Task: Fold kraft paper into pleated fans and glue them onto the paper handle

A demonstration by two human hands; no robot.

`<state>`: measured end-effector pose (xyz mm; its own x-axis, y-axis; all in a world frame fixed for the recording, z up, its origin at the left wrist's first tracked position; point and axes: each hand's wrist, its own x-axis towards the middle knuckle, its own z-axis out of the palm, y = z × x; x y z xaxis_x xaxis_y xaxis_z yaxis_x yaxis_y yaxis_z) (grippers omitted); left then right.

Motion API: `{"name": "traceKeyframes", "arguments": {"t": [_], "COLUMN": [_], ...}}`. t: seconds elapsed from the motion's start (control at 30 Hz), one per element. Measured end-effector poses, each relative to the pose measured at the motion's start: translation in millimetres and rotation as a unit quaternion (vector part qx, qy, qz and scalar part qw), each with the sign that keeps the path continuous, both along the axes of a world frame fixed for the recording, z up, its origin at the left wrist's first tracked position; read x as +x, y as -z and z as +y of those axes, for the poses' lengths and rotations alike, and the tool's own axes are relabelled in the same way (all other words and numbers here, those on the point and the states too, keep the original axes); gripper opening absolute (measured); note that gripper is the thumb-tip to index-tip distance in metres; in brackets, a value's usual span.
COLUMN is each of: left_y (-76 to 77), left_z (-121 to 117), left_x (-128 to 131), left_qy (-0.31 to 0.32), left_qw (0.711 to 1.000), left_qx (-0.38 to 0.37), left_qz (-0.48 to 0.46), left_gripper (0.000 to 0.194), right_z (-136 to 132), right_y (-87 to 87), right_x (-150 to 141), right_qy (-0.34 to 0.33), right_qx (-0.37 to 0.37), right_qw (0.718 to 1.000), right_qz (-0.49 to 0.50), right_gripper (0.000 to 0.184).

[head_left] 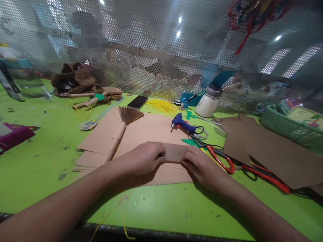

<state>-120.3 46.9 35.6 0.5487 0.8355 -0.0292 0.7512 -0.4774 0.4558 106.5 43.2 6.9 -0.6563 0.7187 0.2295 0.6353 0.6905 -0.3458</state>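
Between my hands a strip of brown kraft paper [174,152] lies stretched above a stack of brown paper sheets [153,126]. My left hand [150,156] pinches the strip's left end with fingers curled. At its right end my right hand [195,161] grips the paper between thumb and fingers. The strip's near edge looks folded or rolled. Left of my hands rests a rolled paper tube [117,143] with a pleated paper fan [129,115] at its top. Beyond my right hand are a blue glue gun [184,124] and red-handled scissors [223,159].
A green basket [290,129] and dark brown paper sheets [275,151] occupy the right. At the back stand a white bottle [209,101], yellow raffia [163,107] and a phone [137,102]. A purple tape dispenser [16,136] is at left. Perforated metal closes off the far side.
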Motion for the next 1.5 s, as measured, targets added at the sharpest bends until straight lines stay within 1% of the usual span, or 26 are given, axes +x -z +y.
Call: {"name": "traceKeyframes", "arguments": {"t": [0.13,0.33,0.5,0.7,1.0,1.2,1.5], "left_y": [0.8,1.7,2.2,2.6,4.1,7.1,1.5], "left_z": [-0.3,-2.1,-3.2,-1.1,0.7,1.6,0.9], "left_x": [-0.3,2.1,3.7,-0.9,-3.8,-5.6,-7.0], "left_qy": [-0.006,-0.023,-0.037,-0.047,-0.049,-0.051,-0.060], "left_qw": [1.000,0.997,0.997,0.995,0.994,0.994,0.991], "left_qx": [0.020,0.037,0.029,0.022,0.024,0.037,0.040], "left_qz": [0.017,0.056,0.067,0.084,0.098,0.095,0.117], "left_gripper": [0.022,0.024,0.025,0.020,0.019,0.019,0.021], "right_z": [1.0,2.5,3.3,3.0,3.7,4.8,5.0], "right_y": [0.3,-1.0,-5.7,-8.3,-4.9,-3.7,-1.4], "right_x": [-0.7,0.1,-2.4,-4.9,-4.6,-3.3,3.6], "right_qy": [0.009,0.039,0.063,0.079,0.091,0.097,0.072], "right_qx": [-0.001,-0.028,-0.055,-0.062,-0.065,-0.080,-0.071], "right_qw": [1.000,0.999,0.996,0.995,0.994,0.992,0.995], "right_qz": [-0.006,-0.016,-0.024,-0.024,-0.017,-0.009,0.003], "right_gripper": [0.013,0.015,0.014,0.014,0.012,0.012,0.011]}}
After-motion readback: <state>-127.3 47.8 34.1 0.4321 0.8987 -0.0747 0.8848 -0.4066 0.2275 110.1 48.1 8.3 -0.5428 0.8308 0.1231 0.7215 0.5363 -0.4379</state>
